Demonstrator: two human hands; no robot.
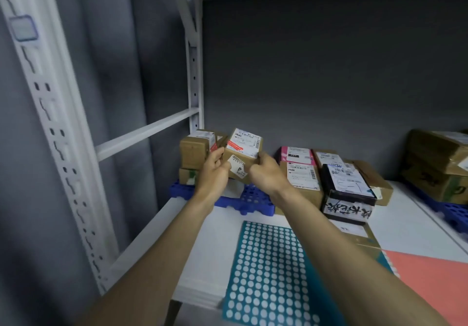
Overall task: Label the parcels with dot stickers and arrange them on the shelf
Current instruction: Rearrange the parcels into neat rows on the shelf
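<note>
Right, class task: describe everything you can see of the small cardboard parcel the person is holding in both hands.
The small cardboard parcel is a brown box, held tilted above the blue pallet at the shelf's left end. A white shipping label with barcodes and a red strip covers its top; a second white label sits on its front. The left hand and right hand grip its sides. Another brown parcel stands close behind-left.

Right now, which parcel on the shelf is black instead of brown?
The black parcel right of the right hand, white label on top and brush lettering on its front. The parcels around it are brown cardboard.
</note>
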